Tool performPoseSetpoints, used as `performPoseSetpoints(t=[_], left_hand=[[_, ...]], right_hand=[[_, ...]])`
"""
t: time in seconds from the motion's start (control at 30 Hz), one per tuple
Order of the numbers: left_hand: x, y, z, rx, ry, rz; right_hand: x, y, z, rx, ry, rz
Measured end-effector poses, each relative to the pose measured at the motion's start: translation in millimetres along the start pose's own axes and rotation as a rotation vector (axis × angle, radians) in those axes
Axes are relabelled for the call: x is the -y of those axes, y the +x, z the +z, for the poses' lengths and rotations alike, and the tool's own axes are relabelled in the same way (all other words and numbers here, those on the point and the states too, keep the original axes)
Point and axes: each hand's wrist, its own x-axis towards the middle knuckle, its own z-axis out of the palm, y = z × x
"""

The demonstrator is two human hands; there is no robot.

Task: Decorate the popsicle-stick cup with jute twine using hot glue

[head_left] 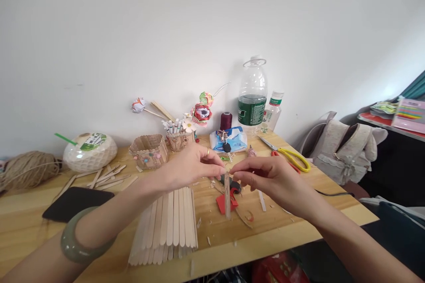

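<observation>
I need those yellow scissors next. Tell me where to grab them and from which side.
Take the scissors by the yellow handle loops, coming from the right with the right hand. They lie flat on the table, blades pointing back-left toward the bottles, loops nearest the right edge.

The top end of the upright wooden stick [227,196] sat hidden between the fingers [217,169] of the left hand [194,163] and the right hand [265,177], so how it was pinched could not be told. A dark tool [232,184] behind the stick was mostly covered by the hands. Both forearms ran off the lower edge of the frame. At the far left edge the ball of twine [26,169] was cut off. Print on the large bottle's green label [251,110] was too small to read.
</observation>
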Motion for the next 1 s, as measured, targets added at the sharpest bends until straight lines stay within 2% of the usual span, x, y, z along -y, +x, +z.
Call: performPoseSetpoints(t=[0.17, 0.5, 0.63, 0.7, 0.8, 0.9, 1.0], left_hand=[[-3.0, -9.3, 1.8, 0.008, 0.038, 0.019], [-5.6, -17.5, 2.6, -0.021, 0.09, 0.005], [-5.7, -17.2, -0.7, -0.053, 0.049, -0.001], [-4.4, -21.0, -5.0, -0.098, 0.041, 0.023], [3.1, -36.3, -11.6, -0.139, 0.103, 0.056], [19.0, -57.7, -13.8, -0.008, 0.344, 0.03], [38.7, -75.9, -12.4, 0.086, 0.569, 0.024]], right_hand=[[4.4, 2.4, 2.9, 0.029, -0.064, 0.034], [16.9, 8.3, 3.3, 0.16, -0.041, 0.038], [17.7, 8.5, 1.5, 0.137, 0.003, 0.008], [18.8, 5.5, -1.8, 0.083, -0.002, -0.009], [19.2, -2.9, -4.9, -0.105, -0.06, -0.089], [16.2, -13.0, 2.6, -0.323, -0.146, -0.27], [11.1, -21.5, 23.3, -0.47, -0.257, -0.508]])
